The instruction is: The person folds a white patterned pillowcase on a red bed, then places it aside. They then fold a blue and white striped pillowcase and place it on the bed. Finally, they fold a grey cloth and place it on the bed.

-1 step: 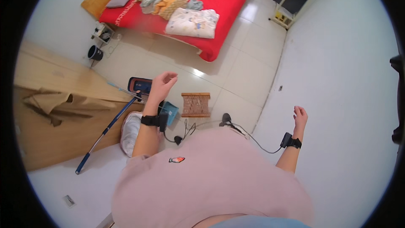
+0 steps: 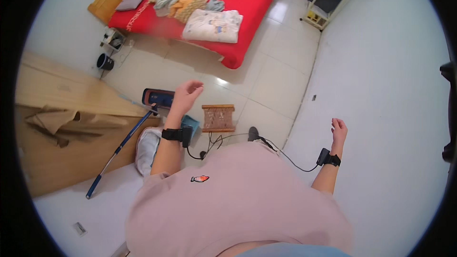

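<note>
Both hands hang in the air at the sides of my body, with nothing in them. My left hand (image 2: 186,97) is loosely bent, a gap between thumb and fingers. In the picture it lies beside a blue mop bucket (image 2: 157,98), not visibly touching it. Below the hand, a light-blue dustpan (image 2: 190,124) is partly covered by my forearm. My right hand (image 2: 339,130) hangs near the white wall (image 2: 385,90), its fingers relaxed and slightly curled. Each wrist wears a black strap with a small box, and a cable runs from it.
A small wooden-framed stool (image 2: 218,118) stands on the tiled floor ahead of my feet. A blue-handled mop (image 2: 124,142) leans by the wooden cabinet (image 2: 71,150) at left. Beyond are a red-covered bed (image 2: 166,32) with folded bedding (image 2: 213,25), a black bin (image 2: 105,62) and a clothes rack (image 2: 320,12).
The room has shifted slightly leftward in view. My dark shoe shows a little more past my shirt hem, and my left hand has moved slightly right in the picture. Both hands remain without anything in them.
</note>
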The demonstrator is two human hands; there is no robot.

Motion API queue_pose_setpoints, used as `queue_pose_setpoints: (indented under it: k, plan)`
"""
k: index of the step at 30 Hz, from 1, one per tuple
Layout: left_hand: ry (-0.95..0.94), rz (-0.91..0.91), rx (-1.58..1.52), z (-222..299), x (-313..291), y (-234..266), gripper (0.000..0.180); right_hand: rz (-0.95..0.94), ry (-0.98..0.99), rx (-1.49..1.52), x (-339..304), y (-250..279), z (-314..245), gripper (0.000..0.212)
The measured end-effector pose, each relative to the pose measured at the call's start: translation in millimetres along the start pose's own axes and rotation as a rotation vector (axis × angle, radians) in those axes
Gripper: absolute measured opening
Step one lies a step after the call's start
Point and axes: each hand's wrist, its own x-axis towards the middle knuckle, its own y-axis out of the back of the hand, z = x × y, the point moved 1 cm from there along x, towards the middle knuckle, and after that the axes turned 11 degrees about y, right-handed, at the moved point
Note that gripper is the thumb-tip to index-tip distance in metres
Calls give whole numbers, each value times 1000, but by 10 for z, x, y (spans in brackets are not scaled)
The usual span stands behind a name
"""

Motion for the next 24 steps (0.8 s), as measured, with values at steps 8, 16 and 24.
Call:
queue_pose_setpoints:
  k: [8, 16, 24]
  plan:
    - [79, -244, 142, 259, 737, -967, 24, -108, 20, -50, 912, -103, 69, 18]
    - [268, -4, -15, -539, 1505, -633, 28, -462, 132, -164, 1978, -1549, -777, 23]
    - [420, 118, -249, -1175, 2830, -154, 28, -518, 222, -353, 3649, -3169, -1414, 24]
